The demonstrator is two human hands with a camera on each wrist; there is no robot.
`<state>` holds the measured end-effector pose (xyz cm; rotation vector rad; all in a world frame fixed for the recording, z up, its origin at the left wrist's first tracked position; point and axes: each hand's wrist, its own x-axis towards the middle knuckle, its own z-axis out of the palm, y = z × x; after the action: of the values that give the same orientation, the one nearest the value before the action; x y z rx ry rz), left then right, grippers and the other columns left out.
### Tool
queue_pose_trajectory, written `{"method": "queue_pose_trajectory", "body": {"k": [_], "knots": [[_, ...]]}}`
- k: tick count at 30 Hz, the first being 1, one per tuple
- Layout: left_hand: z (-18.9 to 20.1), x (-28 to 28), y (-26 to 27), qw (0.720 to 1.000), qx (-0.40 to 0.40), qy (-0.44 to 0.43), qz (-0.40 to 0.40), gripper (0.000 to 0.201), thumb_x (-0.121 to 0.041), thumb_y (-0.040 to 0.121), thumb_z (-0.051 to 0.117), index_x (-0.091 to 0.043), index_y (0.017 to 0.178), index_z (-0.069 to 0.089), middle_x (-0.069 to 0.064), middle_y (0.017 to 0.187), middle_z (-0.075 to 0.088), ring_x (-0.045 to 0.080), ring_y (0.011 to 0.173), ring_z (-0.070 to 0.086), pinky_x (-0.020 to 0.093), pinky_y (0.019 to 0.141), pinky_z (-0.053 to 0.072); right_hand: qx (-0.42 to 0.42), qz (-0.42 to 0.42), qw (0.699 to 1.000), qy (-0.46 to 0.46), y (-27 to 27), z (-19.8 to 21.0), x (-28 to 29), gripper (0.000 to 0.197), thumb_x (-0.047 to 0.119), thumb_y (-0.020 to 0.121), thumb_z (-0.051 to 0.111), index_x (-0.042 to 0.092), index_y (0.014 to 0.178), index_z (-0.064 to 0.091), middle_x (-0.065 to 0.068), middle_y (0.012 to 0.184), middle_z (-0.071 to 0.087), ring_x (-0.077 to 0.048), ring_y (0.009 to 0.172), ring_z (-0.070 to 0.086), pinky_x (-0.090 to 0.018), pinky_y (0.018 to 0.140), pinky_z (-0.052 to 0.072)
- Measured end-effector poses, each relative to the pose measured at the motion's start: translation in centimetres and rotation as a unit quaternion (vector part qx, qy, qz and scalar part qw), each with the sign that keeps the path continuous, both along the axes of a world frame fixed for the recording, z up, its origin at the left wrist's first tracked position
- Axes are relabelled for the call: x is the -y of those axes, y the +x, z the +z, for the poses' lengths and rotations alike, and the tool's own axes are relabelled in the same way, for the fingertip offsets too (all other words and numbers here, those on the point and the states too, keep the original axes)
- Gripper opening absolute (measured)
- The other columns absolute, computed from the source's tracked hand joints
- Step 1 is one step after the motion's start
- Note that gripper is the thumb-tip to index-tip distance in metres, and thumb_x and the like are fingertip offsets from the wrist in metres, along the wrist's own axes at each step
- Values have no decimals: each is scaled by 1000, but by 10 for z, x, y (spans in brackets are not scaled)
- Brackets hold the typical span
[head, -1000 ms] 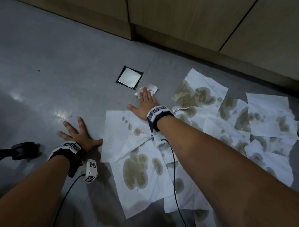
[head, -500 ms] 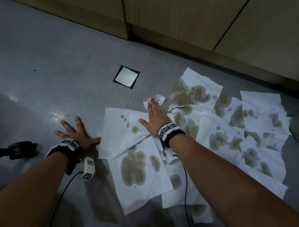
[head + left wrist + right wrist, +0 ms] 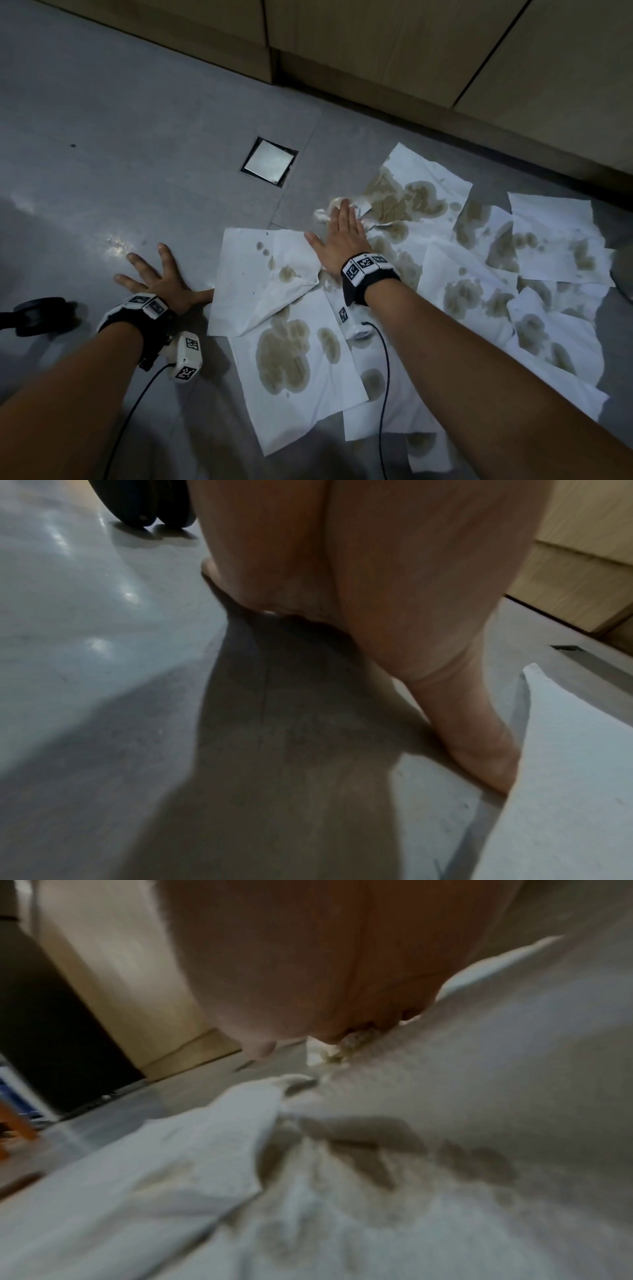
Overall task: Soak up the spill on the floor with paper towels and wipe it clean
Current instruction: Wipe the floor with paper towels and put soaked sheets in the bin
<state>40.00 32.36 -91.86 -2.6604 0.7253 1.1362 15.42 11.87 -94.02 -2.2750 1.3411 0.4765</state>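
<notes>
Several white paper towels (image 3: 479,274) lie spread over the grey floor (image 3: 137,137), blotched with brown wet stains (image 3: 282,353). My right hand (image 3: 342,236) presses flat, fingers straight, on a small crumpled wet towel (image 3: 329,209) at the left end of the spread. In the right wrist view the palm (image 3: 325,974) bears down on stained towel (image 3: 377,1150). My left hand (image 3: 157,274) lies flat on bare floor with fingers spread, its thumb touching the edge of the nearest towel (image 3: 260,274). The left wrist view shows that thumb (image 3: 472,731) against the towel edge (image 3: 565,777).
A square metal floor drain (image 3: 269,161) sits just beyond the towels. Wooden cabinet fronts (image 3: 411,51) run along the far side. A black wheel (image 3: 37,317) stands at the left edge. Cables trail from both wrists.
My right hand has slid the crumpled towel to the right and nearer, from beside the drain to the stained sheet. The left hand has stayed planted.
</notes>
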Motion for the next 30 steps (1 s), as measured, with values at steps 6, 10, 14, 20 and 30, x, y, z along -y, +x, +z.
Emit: {"method": "queue_pose_trajectory", "body": {"k": [6, 10, 14, 20, 30], "knots": [[-2, -1, 0, 1000, -4, -15, 3, 144, -81, 56, 72, -39, 148, -30, 11, 154, -42, 55, 140, -28, 73, 112, 5, -34, -4, 999, 18, 6, -2, 14, 96, 74, 92, 17, 6, 153, -15, -12, 159, -26, -28, 149, -18, -41, 121, -6], [-5, -2, 2, 1000, -8, -18, 3, 145, -81, 55, 73, -39, 148, -30, 12, 154, -42, 57, 139, -27, 73, 112, 2, 3, 0, 1000, -8, 29, 8, 39, 95, 74, 91, 10, 6, 153, -13, -14, 159, -25, -28, 149, -18, -41, 121, -7], [-10, -3, 3, 1000, -9, -24, 6, 145, -78, 56, 75, -39, 149, -29, 12, 154, -43, 56, 138, -29, 72, 112, 0, -6, 9, 1000, 1, 36, -6, 47, 94, 74, 91, 14, 9, 154, -13, -11, 159, -27, -26, 148, -20, -40, 120, -7], [-9, -1, 3, 999, -18, -22, 16, 146, -77, 54, 76, -41, 147, -31, 10, 152, -45, 55, 138, -32, 72, 113, -3, 38, -12, 999, -12, 47, 4, 66, 92, 71, 94, 13, 6, 154, -11, -12, 160, -23, -27, 149, -16, -39, 120, -6], [-5, 1, 1, 999, -29, -6, 19, 145, -76, 58, 76, -42, 145, -34, 8, 150, -48, 52, 138, -34, 69, 114, -4, 11, -43, 999, -28, 26, 2, 98, 92, 71, 93, 14, 7, 154, -13, -13, 159, -24, -28, 149, -18, -40, 120, -8]]}}
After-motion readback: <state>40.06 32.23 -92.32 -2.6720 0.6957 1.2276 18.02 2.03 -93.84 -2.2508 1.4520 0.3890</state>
